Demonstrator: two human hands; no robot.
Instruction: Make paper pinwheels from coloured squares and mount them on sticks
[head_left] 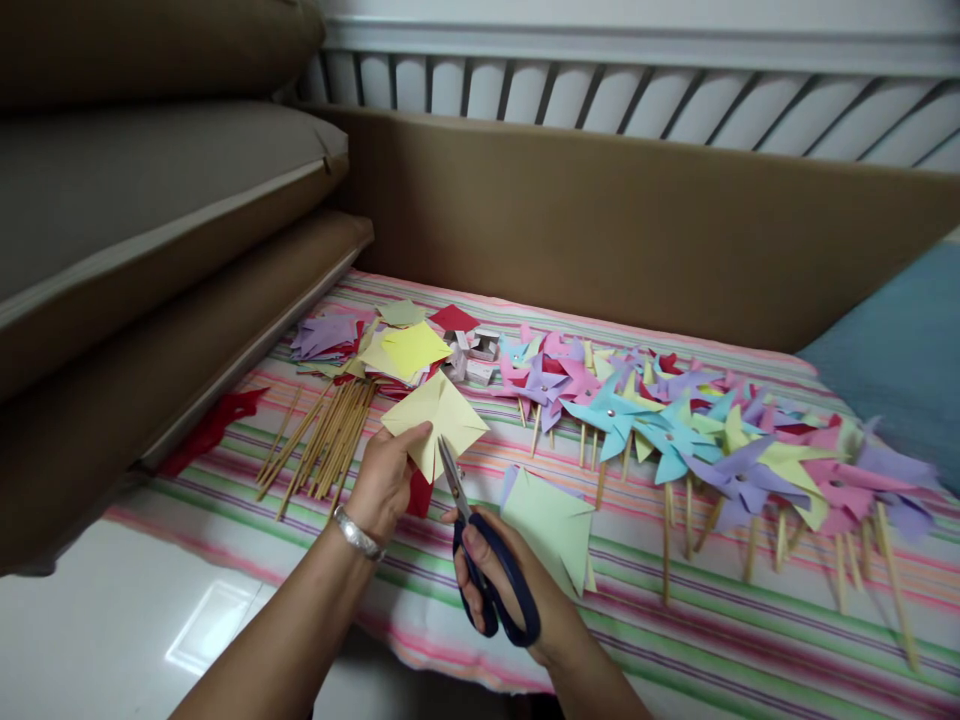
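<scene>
My left hand (385, 478) pinches a pale yellow paper square (442, 410) by its near left side, thumb on top. Slits run inward from some of its corners. My right hand (499, 570) grips a pair of scissors (459, 492) with dark blue handles, fingers through the loops. The blade tips lie at the near corner of the yellow square. To the right of the scissors rest light green paper squares (551, 525) with slits cut in them. A bit of red paper (420, 492) shows beneath my left hand.
Wooden sticks (330, 435) lie left of my hands. Behind them are stacked paper squares (416, 348), purple sheets (326, 335) and small white boxes (476, 357). Many finished pinwheels (742, 480) cover the right of the striped cloth (675, 640). Brown cushions (187, 330) stand at left.
</scene>
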